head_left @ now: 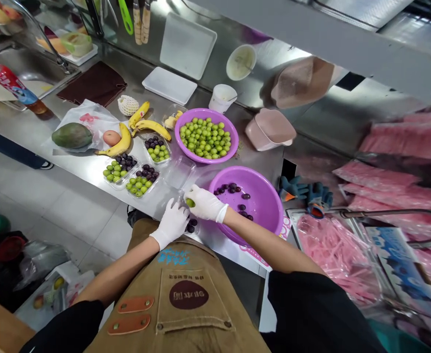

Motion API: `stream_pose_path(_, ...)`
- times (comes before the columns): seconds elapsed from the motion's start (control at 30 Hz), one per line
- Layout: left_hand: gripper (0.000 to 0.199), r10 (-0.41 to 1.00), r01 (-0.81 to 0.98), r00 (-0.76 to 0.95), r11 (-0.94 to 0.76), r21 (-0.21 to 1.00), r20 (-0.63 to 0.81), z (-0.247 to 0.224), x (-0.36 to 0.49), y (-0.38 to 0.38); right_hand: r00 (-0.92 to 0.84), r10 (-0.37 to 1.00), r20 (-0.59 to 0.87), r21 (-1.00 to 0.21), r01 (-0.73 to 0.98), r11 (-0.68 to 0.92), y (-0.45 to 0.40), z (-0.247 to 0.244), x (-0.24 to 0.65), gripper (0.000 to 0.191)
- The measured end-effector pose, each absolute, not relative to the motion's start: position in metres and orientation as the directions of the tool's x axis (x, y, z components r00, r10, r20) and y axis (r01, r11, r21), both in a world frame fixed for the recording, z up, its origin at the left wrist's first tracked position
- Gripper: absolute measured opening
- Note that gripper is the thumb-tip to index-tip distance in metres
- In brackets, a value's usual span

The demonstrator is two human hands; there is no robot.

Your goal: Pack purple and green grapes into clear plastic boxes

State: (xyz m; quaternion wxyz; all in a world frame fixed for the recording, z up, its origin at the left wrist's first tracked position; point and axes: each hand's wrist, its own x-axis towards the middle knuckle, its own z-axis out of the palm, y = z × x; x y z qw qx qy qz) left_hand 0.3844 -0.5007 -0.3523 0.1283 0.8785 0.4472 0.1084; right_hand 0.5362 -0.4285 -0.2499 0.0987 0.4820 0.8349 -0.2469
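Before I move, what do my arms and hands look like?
Your left hand and right hand wear thin, plain white gloves ending at the wrists. The forearms are uncovered up to black sleeves near the elbows.

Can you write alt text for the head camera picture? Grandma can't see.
A gloved right hand holds a green fruit beside the gloved left hand, above dark fruit; nearby stand two purple basins and three clear boxes of fruit.

I monitor one head-mounted camera. Lens faces forward and down. Apron [193, 318] fills lower centre, close range; bench [78, 170] crosses mid-frame aslant; metal wall [147, 56] stands farther.
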Motion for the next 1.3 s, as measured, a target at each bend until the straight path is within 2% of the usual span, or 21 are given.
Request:
stream_pose_path(0.13,0.022,0.832,0.756,0.539,-0.547,0.360,0.133,-0.362,0.382,-0.507,-0.475,0.727,-0.496,-0.150,0.871,0.468,-0.433,-0.266,0.522,0.022)
stream_pose_path(0.27,0.020,0.827,0.747,0.539,-0.556,0.365,0.157,-0.368,0.379,-0.511,-0.467,0.717,-0.518,-0.127,0.870,0.476,-0.434,-0.277,0.523,0.031)
stream_pose_path(0.5,0.015,0.824,0.738,0.535,-0.564,0.370,0.188,-0.372,0.377,-0.513,-0.550,0.727,-0.410,-0.354,0.831,0.429,-0.430,-0.291,0.540,0.061)
stream_pose_path(0.63,0.015,0.831,0.734,0.522,-0.553,0.394,0.193,-0.367,0.374,-0.513,-0.628,0.687,-0.366,-0.526,0.748,0.404,-0.421,-0.292,0.546,0.061)
stream_pose_path(0.73,0.015,0.848,0.738,0.485,-0.527,0.422,0.211,-0.359,0.370,-0.513,-0.694,0.668,-0.270,-0.668,0.635,0.389,-0.415,-0.290,0.553,0.057)
stream_pose_path(0.8,0.011,0.881,0.761,0.427,-0.473,0.445,0.206,-0.354,0.367,-0.511,-0.712,0.663,-0.232,-0.762,0.556,0.331,-0.413,-0.288,0.559,0.063)
stream_pose_path(0.87,0.007,0.916,0.788,0.352,-0.402,0.466,0.195,-0.352,0.364,-0.506,-0.717,0.647,-0.259,-0.838,0.500,0.219,-0.411,-0.287,0.565,0.073)
stream_pose_path(1.03,0.012,0.951,0.809,0.230,-0.305,0.502,0.208,-0.353,0.361,-0.486,-0.734,0.612,-0.294,-0.921,0.389,0.023,-0.411,-0.281,0.571,0.094)
stream_pose_path(1.1,0.014,0.954,0.803,0.212,-0.294,0.518,0.213,-0.354,0.361,-0.480,-0.706,0.635,-0.315,-0.922,0.386,-0.028,-0.412,-0.274,0.573,0.094)
stream_pose_path(1.17,0.015,0.951,0.785,0.221,-0.305,0.539,0.217,-0.354,0.362,-0.476,-0.624,0.722,-0.300,-0.907,0.422,-0.013,-0.411,-0.265,0.577,0.087)
stream_pose_path(1.3,0.025,0.898,0.726,0.400,-0.433,0.533,0.185,-0.350,0.365,-0.472,-0.370,0.927,-0.069,-0.828,0.539,0.154,-0.387,-0.250,0.590,0.052)
